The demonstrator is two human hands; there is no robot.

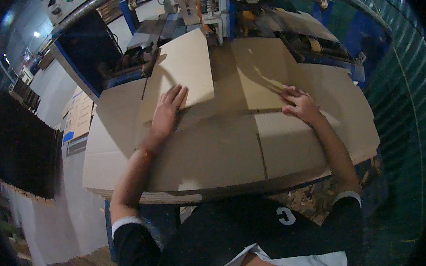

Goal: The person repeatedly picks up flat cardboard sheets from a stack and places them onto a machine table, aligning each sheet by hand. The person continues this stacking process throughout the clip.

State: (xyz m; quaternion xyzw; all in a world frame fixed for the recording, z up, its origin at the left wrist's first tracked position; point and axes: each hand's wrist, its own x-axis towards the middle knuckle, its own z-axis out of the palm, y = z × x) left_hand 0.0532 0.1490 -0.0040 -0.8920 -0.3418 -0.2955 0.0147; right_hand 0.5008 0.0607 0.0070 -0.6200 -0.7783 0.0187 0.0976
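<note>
A large flat sheet of brown corrugated cardboard [214, 152] lies on a work table in front of me. My left hand [168, 109] presses flat, fingers spread, on the lower edge of a raised cardboard flap [184, 68] at the left. My right hand [297, 102] rests with curled fingers on the edge of the right cardboard flap [263, 75], which lies nearly flat. Both flaps point away from me toward a machine.
A blue-framed machine [224, 8] with a toothed wheel and rollers stands at the far edge of the table. A stack of printed cardboard sheets [78, 117] lies at the left. Dark stacked sheets [19, 146] stand further left. Cardboard scraps [306, 198] litter the floor beneath.
</note>
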